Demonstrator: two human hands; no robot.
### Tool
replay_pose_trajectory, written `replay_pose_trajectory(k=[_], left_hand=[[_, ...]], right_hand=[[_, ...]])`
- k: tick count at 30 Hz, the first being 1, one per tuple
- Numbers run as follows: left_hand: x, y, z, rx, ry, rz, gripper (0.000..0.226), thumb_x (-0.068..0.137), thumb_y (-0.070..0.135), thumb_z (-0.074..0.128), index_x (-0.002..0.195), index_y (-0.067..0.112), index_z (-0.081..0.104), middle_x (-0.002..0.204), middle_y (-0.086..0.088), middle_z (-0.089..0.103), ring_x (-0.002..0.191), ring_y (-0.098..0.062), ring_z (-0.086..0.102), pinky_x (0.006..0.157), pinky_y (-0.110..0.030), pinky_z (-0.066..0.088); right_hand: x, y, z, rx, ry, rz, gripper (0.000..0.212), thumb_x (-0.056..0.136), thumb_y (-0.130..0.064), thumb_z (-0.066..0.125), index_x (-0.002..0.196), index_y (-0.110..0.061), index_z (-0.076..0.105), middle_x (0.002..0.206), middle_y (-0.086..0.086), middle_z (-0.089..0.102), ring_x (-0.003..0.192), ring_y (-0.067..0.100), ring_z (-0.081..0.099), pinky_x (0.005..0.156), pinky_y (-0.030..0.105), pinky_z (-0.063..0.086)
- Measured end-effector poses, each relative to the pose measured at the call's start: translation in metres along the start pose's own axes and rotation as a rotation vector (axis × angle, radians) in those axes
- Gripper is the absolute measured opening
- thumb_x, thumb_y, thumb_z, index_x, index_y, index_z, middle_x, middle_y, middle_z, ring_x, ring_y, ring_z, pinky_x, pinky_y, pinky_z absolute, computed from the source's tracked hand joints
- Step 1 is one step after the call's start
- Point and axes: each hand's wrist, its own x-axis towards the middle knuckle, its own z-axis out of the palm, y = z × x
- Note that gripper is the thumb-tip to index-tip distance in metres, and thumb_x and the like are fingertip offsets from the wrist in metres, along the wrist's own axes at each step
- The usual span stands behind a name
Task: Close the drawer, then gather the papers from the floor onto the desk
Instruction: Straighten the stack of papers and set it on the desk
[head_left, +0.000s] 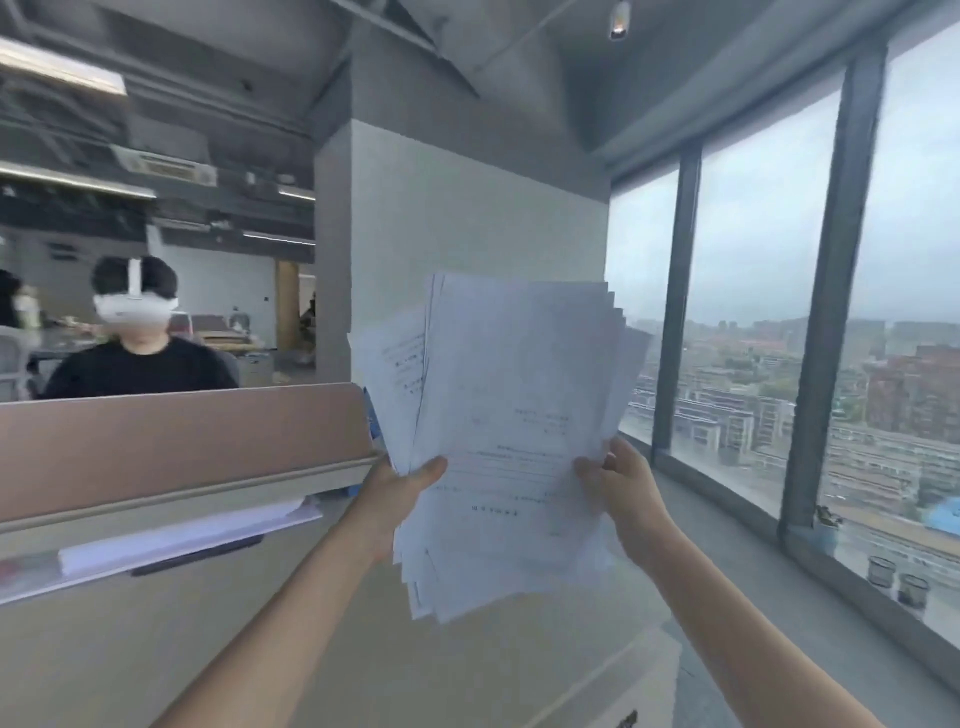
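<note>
White printed papers (514, 415) are held tight by the left hand (397, 493) and right hand (623, 493), above the pale wooden desk (156, 623).

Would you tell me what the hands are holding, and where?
Both hands, left hand and right hand, grip the stack of papers at its lower side edges.

Two bare hands, left hand (400, 486) and right hand (621, 483), hold a fanned stack of papers (511, 415) upright above the desk (156, 623).
</note>
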Motion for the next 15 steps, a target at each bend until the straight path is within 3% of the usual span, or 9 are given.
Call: replay_pose_trajectory(k=[2, 4, 5, 7, 9, 15], left_hand=[[-0.002, 0.01, -0.013, 0.044, -0.008, 0.006, 0.017, 0.088, 0.021, 0.071, 0.105, 0.02, 0.073, 0.111, -0.003, 0.076, 0.103, -0.023, 0.071, 0.095, -0.044, 0.054], [-0.03, 0.031, -0.081, 0.025, 0.129, 0.047, 0.018, 0.086, 0.025, 0.073, 0.104, 0.023, 0.074, 0.11, -0.001, 0.077, 0.103, -0.024, 0.071, 0.097, -0.048, 0.053], [-0.03, 0.033, -0.083, 0.025, 0.111, 0.046, 0.021, 0.085, 0.028, 0.075, 0.105, 0.024, 0.074, 0.11, 0.0, 0.077, 0.104, -0.023, 0.071, 0.098, -0.049, 0.053], [-0.04, 0.037, -0.107, 0.081, 0.184, 0.04, 0.024, 0.081, 0.036, 0.077, 0.103, 0.027, 0.074, 0.109, 0.003, 0.077, 0.105, -0.021, 0.071, 0.099, -0.046, 0.052], [-0.054, 0.04, -0.133, 0.088, 0.277, 0.032, 0.026, 0.077, 0.041, 0.078, 0.099, 0.028, 0.074, 0.106, 0.005, 0.077, 0.105, -0.021, 0.07, 0.099, -0.044, 0.052], [-0.084, 0.03, -0.192, 0.151, 0.502, 0.048, 0.028, 0.081, 0.038, 0.076, 0.107, 0.03, 0.069, 0.11, 0.009, 0.073, 0.103, -0.014, 0.068, 0.094, -0.035, 0.053]], right_hand=[[0.005, -0.006, 0.015, 0.023, -0.006, -0.005, 0.024, 0.084, 0.0, 0.056, 0.097, -0.017, 0.066, 0.09, 0.011, 0.067, 0.079, 0.023, 0.063, 0.072, 0.035, 0.05], [0.005, -0.029, 0.085, 0.048, -0.179, -0.033, 0.025, 0.079, -0.006, 0.056, 0.096, -0.021, 0.065, 0.09, 0.016, 0.06, 0.081, 0.023, 0.058, 0.074, 0.039, 0.046], [0.005, -0.027, 0.086, 0.055, -0.16, -0.056, 0.028, 0.08, -0.006, 0.055, 0.097, -0.024, 0.066, 0.091, 0.02, 0.06, 0.081, 0.024, 0.058, 0.076, 0.04, 0.047], [0.003, -0.036, 0.114, 0.078, -0.222, -0.074, 0.035, 0.083, -0.002, 0.053, 0.103, -0.027, 0.066, 0.1, 0.031, 0.064, 0.083, 0.028, 0.061, 0.081, 0.045, 0.051], [0.002, -0.036, 0.143, 0.105, -0.301, -0.089, 0.035, 0.085, 0.001, 0.052, 0.107, -0.024, 0.066, 0.109, 0.029, 0.067, 0.089, 0.034, 0.066, 0.087, 0.051, 0.054], [0.01, -0.001, 0.231, 0.115, -0.45, -0.086, 0.029, 0.072, -0.02, 0.054, 0.101, -0.016, 0.059, 0.114, 0.037, 0.056, 0.083, 0.038, 0.062, 0.08, 0.05, 0.053]])
